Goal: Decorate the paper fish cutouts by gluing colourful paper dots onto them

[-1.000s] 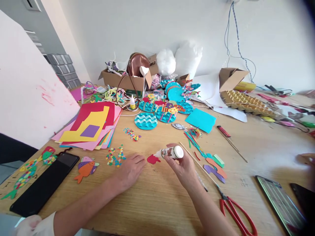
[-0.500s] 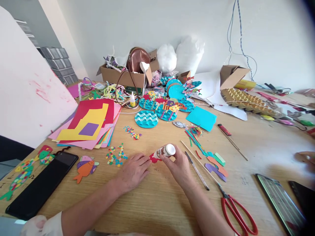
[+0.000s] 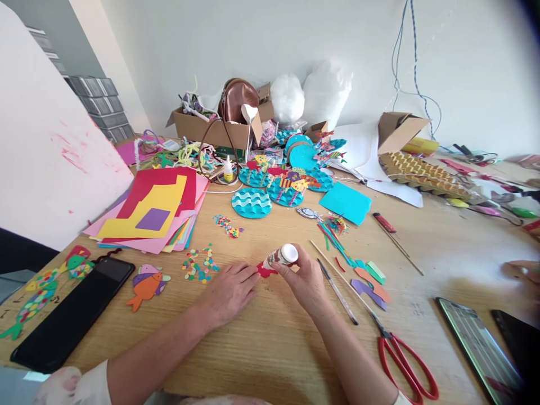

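My right hand (image 3: 306,284) grips a white glue stick (image 3: 282,256) with a brownish label, tilted with its round white end up. Its lower end is down on a small red cut-out (image 3: 265,270) on the table. My left hand (image 3: 233,289) lies flat with fingers stretched, the fingertips touching the cut-out's left edge. Part of the cut-out is hidden beneath the glue stick and fingers. Left of that hand are loose colourful paper dots (image 3: 200,263) and stacked fish cut-outs (image 3: 147,288). A pen (image 3: 337,292) and a thin wooden stick (image 3: 343,275) lie right of my right hand.
Red-handled scissors (image 3: 407,360) lie at the front right, near a phone (image 3: 476,349). Another person's hand (image 3: 523,275) is at the right edge. A black phone (image 3: 71,315) and coloured sheets (image 3: 147,208) are on the left. Blue wavy discs (image 3: 251,203) and boxes (image 3: 211,132) stand behind.
The glue stick has shifted very slightly left and up over the red cut-out, with my right hand. My left hand has stayed almost in place.
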`<state>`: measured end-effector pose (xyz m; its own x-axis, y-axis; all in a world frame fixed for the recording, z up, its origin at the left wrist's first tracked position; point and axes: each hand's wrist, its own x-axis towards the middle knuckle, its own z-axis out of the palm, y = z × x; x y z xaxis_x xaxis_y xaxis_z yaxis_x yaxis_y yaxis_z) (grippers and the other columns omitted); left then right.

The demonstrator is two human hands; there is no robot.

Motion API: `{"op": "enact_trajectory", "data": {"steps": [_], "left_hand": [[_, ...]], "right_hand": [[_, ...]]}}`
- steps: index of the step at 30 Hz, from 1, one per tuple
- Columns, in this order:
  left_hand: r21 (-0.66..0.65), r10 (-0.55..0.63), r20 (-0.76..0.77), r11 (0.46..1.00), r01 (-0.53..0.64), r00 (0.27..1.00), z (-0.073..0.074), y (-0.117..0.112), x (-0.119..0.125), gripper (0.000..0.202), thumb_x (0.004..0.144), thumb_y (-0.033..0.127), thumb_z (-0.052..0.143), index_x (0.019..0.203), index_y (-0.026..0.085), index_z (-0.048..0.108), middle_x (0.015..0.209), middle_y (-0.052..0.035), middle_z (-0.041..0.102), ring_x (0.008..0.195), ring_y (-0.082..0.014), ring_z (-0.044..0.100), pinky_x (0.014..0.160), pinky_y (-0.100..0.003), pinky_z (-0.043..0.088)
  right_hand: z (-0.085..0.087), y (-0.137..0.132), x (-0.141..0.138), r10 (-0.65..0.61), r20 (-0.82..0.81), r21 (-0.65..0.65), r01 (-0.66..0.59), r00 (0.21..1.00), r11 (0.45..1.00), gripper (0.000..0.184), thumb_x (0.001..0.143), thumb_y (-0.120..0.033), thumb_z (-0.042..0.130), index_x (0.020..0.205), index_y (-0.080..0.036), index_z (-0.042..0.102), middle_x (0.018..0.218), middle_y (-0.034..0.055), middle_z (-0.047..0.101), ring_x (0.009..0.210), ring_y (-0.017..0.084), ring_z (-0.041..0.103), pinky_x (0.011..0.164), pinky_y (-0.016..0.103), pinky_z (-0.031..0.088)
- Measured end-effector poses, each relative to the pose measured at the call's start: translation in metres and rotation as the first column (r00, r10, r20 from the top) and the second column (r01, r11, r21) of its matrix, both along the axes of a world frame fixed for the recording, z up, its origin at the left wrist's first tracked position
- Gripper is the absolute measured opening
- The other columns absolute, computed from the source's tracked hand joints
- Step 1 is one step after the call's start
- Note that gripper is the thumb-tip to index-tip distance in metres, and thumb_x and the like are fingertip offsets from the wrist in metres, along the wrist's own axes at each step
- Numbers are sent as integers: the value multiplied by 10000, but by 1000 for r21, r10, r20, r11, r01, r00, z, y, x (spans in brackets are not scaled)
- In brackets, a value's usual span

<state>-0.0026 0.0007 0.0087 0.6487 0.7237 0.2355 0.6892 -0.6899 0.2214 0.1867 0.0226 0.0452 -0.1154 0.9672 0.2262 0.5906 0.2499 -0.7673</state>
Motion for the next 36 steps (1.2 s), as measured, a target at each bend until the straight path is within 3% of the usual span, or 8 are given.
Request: {"op": "enact_trajectory", "data": {"steps": [36], "left_hand": [[85,6,-53,996,-2,999,0,-1,2,280,835,226,505,1102,144,532,1128,-60,578,1062,-217,465,890,-376,401]], "right_hand": [[2,2,-2,52,17,27,-52,999,998,140,752,-336,577,765,-197,580,722,5,634,658,144,548,604,240,383]]}}
